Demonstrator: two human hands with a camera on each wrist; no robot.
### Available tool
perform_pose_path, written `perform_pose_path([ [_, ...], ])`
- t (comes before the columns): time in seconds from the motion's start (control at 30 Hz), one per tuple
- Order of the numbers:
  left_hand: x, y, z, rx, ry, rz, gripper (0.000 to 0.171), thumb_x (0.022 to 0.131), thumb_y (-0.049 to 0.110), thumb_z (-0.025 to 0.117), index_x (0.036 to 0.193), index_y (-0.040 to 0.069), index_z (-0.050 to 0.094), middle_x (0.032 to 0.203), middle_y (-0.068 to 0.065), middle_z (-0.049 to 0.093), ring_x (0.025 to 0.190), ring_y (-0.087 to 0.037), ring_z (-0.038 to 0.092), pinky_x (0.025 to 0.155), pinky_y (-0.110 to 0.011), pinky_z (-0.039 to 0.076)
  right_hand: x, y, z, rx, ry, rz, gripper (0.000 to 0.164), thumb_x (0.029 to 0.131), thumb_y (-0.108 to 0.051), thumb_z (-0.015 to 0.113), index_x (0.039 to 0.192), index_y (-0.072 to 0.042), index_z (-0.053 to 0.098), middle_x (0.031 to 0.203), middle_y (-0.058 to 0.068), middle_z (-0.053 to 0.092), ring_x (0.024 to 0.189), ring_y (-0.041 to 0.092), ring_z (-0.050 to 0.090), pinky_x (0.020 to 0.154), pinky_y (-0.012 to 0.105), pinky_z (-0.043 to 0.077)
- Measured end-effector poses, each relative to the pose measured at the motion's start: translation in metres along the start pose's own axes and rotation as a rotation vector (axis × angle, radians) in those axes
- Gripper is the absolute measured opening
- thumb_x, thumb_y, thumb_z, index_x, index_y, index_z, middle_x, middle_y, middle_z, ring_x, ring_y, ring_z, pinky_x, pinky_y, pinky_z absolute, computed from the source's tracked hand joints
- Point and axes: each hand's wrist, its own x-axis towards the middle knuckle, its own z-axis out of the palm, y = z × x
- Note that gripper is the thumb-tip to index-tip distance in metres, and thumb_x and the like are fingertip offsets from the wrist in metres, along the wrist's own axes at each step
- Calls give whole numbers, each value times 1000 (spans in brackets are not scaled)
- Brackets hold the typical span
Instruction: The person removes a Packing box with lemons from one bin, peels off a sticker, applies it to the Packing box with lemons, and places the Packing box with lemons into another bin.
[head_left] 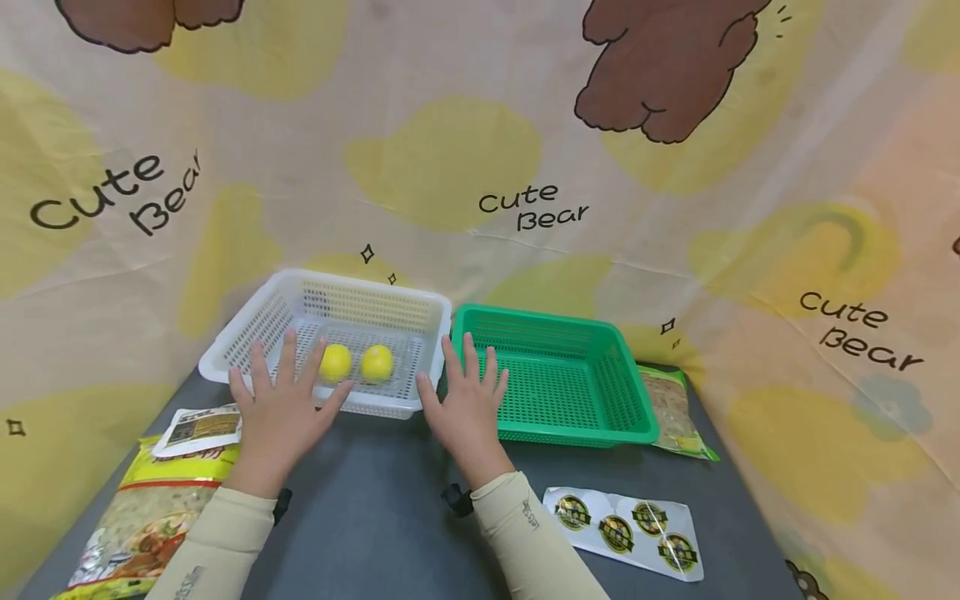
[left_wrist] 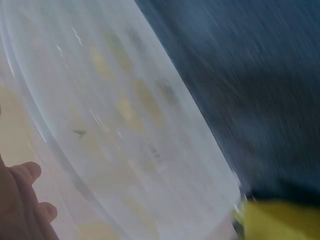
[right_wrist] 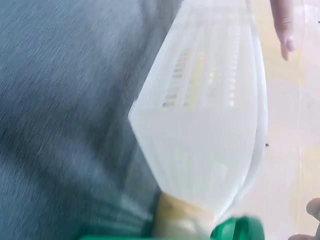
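Observation:
My left hand (head_left: 277, 417), fingers spread wide, is raised at the front of the white basket (head_left: 367, 290) and holds nothing. My right hand (head_left: 468, 412) is also spread and bare, overlapping the gap between that basket and the green basket (head_left: 577, 425). Inside the white one, two round yellow balls (head_left: 335, 362) sit in a clear plastic tray (head_left: 408, 346). The left wrist view has fingertips (left_wrist: 33, 172) beside the blurred white basket wall (left_wrist: 165, 165). In the right wrist view, fingertips (right_wrist: 314, 207) show at the right edge, apart from the white basket (right_wrist: 200, 145).
A yellow food packet (head_left: 150, 521) with a white sachet (head_left: 201, 429) on it lies at the left. Another food packet (head_left: 667, 408) leans by the green basket's right side. A sheet of round gold-and-black stickers (head_left: 622, 533) lies at front right. Printed cloth (head_left: 450, 167) hangs behind.

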Motion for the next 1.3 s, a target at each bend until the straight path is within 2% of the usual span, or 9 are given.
perform_pose_path([
  [0.17, 6, -25, -10, 24, -8, -32, 82, 103, 60, 54, 167, 14, 32, 174, -25, 7, 153, -61, -14, 111, -82, -12, 4, -13, 12, 9, -25, -26, 70, 106, -62, 46, 168, -32, 32, 177, 4, 16, 161, 42, 2, 121, 71, 2],
  [0.33, 21, -43, -17, 32, -8, -47, 84, 103, 63, 50, 167, 12, 31, 174, -26, 5, 152, -63, -13, 110, -83, -10, 5, -25, 22, 2, -55, -36, 70, 106, -62, 46, 168, -33, 33, 177, 2, 16, 161, 42, 3, 122, 70, 5],
  [0.53, 41, -64, -17, 28, -50, -58, 84, 104, 67, 43, 168, 13, 29, 175, -25, 1, 152, -64, -12, 110, -84, -9, -1, -37, 32, 8, -75, -65, 69, 106, -58, 52, 168, -31, 35, 176, 5, 19, 159, 46, 9, 122, 70, 10],
  [0.63, 46, -71, -13, 11, -91, -86, 85, 105, 68, 38, 168, 11, 28, 173, -29, 1, 153, -63, -11, 110, -84, -8, -1, -41, 35, 2, -83, -76, 68, 106, -57, 52, 167, -31, 36, 176, 4, 20, 159, 46, 10, 123, 69, 12],
  [0.8, 51, -75, -10, -17, -157, -147, 91, 103, 73, 35, 167, 8, 28, 170, -35, -3, 152, -64, -9, 111, -83, -5, 3, -44, 41, -17, -98, -113, 68, 106, -58, 49, 168, -31, 35, 177, 5, 18, 160, 43, 8, 124, 65, 14],
  [0.9, 52, -74, -11, -15, -187, -157, 94, 102, 76, 35, 167, 8, 29, 168, -39, -4, 151, -65, -11, 111, -83, -4, 5, -44, 46, -20, -107, -128, 69, 107, -58, 48, 168, -30, 33, 177, 5, 17, 161, 40, 6, 124, 64, 16],
  [1.13, 55, -73, -10, 6, -229, -179, 98, 100, 79, 33, 167, 8, 30, 166, -41, -3, 151, -65, -10, 113, -81, -5, 13, -48, 54, 10, -136, -82, 69, 106, -60, 47, 168, -33, 32, 177, 3, 15, 161, 38, 5, 122, 66, 22],
  [1.3, 56, -74, -11, 15, -241, -186, 100, 99, 81, 31, 166, 7, 30, 166, -42, -3, 152, -64, -8, 113, -81, -5, 20, -56, 56, 58, -151, -81, 70, 106, -60, 47, 168, -33, 32, 177, 4, 14, 162, 37, 5, 123, 65, 19],
])
